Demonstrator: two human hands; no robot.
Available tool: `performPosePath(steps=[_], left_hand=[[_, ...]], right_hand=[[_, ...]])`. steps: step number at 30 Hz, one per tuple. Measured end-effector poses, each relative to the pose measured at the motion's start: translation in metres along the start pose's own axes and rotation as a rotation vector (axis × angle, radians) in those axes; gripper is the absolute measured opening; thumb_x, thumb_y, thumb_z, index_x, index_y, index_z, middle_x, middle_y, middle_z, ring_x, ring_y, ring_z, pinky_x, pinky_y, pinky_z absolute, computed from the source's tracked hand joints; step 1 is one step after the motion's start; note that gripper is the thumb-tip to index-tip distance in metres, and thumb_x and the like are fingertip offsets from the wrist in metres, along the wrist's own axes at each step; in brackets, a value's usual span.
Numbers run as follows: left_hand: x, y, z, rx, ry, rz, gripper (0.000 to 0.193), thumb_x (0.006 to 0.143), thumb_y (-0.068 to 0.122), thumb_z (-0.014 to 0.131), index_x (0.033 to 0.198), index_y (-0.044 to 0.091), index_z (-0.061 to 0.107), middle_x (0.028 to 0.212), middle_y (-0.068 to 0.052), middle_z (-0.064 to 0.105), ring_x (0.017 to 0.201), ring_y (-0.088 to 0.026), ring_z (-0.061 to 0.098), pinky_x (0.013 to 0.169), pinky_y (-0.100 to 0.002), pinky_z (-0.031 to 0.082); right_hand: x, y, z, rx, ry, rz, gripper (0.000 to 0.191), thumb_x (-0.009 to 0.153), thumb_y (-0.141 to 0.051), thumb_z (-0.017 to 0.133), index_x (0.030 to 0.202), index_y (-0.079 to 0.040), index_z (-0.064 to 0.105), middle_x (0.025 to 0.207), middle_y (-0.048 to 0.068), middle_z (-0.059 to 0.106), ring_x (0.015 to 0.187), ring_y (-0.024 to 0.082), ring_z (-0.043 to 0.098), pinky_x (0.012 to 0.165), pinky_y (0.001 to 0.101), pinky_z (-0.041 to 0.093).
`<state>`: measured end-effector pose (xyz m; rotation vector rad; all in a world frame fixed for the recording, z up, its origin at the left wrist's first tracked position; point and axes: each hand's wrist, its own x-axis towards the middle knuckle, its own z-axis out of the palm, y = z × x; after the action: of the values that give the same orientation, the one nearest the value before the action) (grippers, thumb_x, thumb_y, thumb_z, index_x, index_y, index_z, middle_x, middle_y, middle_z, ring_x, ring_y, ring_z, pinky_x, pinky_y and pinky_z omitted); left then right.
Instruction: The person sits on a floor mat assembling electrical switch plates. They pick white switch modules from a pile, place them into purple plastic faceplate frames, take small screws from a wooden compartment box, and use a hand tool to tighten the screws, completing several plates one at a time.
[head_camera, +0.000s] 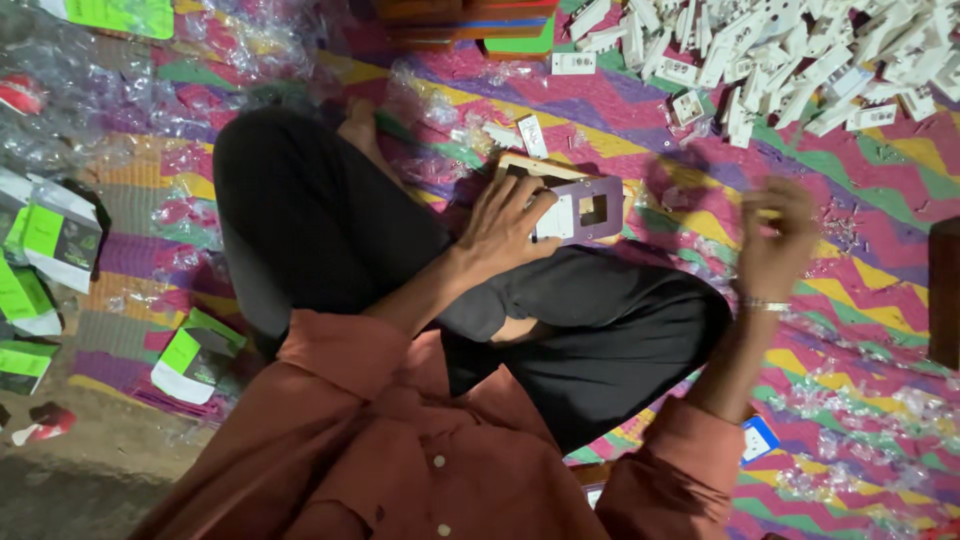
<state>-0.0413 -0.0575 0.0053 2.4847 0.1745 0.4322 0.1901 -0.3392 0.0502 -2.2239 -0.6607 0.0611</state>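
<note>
I sit cross-legged on a colourful zigzag mat (880, 300). My left hand (505, 225) presses on a purple switch plate (590, 210) with a white module in it. The plate lies on a wooden block (530, 165) by my knee, and its square opening is uncovered. My right hand (775, 240) hovers to the right of the plate, above the mat, with a metal bracelet on its wrist. It is motion-blurred and its fingers are curled. A small yellowish streak shows at its fingertips, but I cannot tell what it is.
A heap of white switch modules (800, 60) lies at the top right. Crumpled clear plastic wrappers (90, 100) are spread at the top left. Green-and-white cartons (45, 240) lie at the left, and stacked coloured boards (470, 25) at the top centre. A dark object (943, 290) is at the right edge.
</note>
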Motion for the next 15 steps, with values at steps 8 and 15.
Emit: performPosePath(steps=[8,15], left_hand=[[0.001,-0.001,0.004,-0.012,-0.023,-0.023,0.061,0.074,0.040,0.084,0.119,0.004,0.063,0.123,-0.017,0.055,0.110,-0.037,0.054,0.099,-0.051,0.045],[0.002,-0.003,0.012,0.018,-0.023,-0.009,0.055,0.074,0.039,0.084,0.113,0.007,0.063,0.115,-0.013,0.056,0.110,-0.034,0.054,0.122,-0.061,0.030]], right_hand=[[-0.002,-0.114,0.096,0.001,-0.433,-0.296,0.008,0.087,-0.006,0.078,0.094,-0.005,0.076,0.128,0.018,0.064,0.119,0.038,0.059,0.100,0.0463,0.047],[-0.008,-0.101,0.116,-0.046,-0.415,-0.282,0.011,0.085,-0.007,0.078,0.096,-0.004,0.076,0.124,0.019,0.064,0.115,0.037,0.061,0.096,0.0455,0.051]])
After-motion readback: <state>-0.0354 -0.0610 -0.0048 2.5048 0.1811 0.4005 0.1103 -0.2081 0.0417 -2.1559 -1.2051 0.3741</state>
